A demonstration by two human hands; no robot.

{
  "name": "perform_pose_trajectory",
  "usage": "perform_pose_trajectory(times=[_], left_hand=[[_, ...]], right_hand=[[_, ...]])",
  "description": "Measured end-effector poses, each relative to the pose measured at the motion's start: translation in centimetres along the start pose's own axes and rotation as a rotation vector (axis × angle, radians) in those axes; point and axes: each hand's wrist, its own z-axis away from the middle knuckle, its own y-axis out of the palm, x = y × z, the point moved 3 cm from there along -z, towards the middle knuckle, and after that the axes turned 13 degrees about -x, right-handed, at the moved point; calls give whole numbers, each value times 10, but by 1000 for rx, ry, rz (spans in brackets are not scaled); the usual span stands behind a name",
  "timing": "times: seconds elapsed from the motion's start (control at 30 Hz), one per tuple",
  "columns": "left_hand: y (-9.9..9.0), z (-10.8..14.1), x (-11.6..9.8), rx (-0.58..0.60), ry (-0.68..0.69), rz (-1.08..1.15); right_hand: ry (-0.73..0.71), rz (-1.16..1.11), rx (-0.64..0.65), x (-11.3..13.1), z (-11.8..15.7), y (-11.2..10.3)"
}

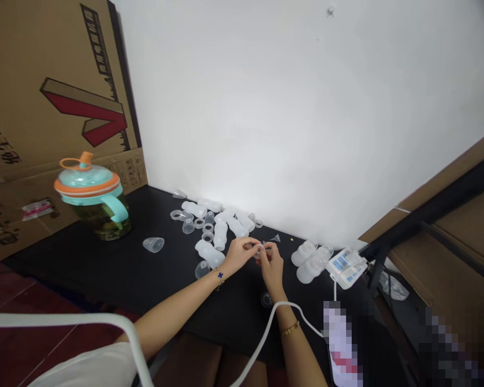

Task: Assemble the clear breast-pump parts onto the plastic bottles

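Fingertips of both hands meet over the black table, pinching a small translucent bottle ring (258,250); its details are partly hidden by the fingers. My left hand (241,255) closes on it from the left, my right hand (271,262) from the right. Left of my hands lie frosted baby bottles, one (210,253) close to my left wrist. Loose collar rings (207,236) and clear dome caps (189,226) are scattered among them. A clear cap (203,269) rests beside my left forearm. Another small clear part (267,299) sits by my right wrist.
Capped bottles (312,267) lie to the right, next to a white power strip (348,267). A white cable (262,344) crosses in front of my right forearm. A jug (94,199) with an orange-rimmed lid stands at left before a cardboard box (60,70). A phone (342,344) lies at lower right.
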Motion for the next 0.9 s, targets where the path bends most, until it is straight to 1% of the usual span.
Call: perform_pose_trajectory(times=[0.1,0.27,0.47,0.63,0.77,0.9], left_hand=[[1,1,-1,17,-3,55],[2,3,-8,-14,81,22],[2,2,-8,-2,47,19],[3,2,-7,0,57,18],[3,4,-11,-27,106,-34],[2,6,-18,-20,200,-82]], right_hand=[[-21,15,6,1,0,1],[-45,44,-2,-1,1,1],[-41,37,-2,1,1,0],[-45,49,-2,0,0,1],[-39,22,20,1,1,1],[-21,41,20,0,1,2]])
